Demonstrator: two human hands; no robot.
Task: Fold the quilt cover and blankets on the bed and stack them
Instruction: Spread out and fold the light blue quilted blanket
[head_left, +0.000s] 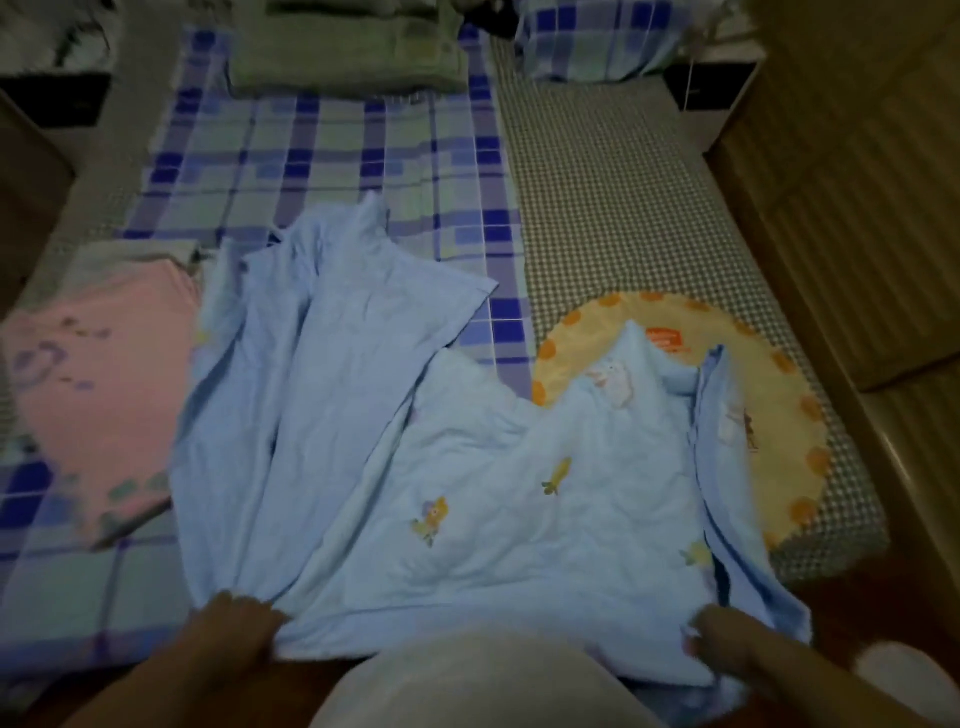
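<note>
1. A crumpled light-blue quilted blanket with small embroidered animals and carrots (467, 441) lies spread over the near half of the bed, running from the near edge at 6 o'clock up toward 12 o'clock.
2. The left hand (236, 626), at 7 o'clock, grips the blanket's near edge, its fingers curled over a bunch of the cloth.
3. The right hand (719, 642), at 5 o'clock, holds the same edge further along; the frame is blurred there, and I cannot tell how its fingers lie beyond a pinch on the fabric.
4. A blue-and-white plaid sheet (332, 150) lies under the blanket, reaching toward 12 o'clock.
5. A folded pink blanket with faint purple print (98, 384) rests on the plaid sheet at 9 o'clock, just beside the blue one.
6. A folded olive-green blanket (348, 57) sits at 12 o'clock, well apart from the hands.
7. A round yellow cushion with orange dots round its rim (779, 415) lies at 3 o'clock, partly covered by the blue blanket.
8. A brown checked mattress cover (613, 192) shows at 2 o'clock.
</note>
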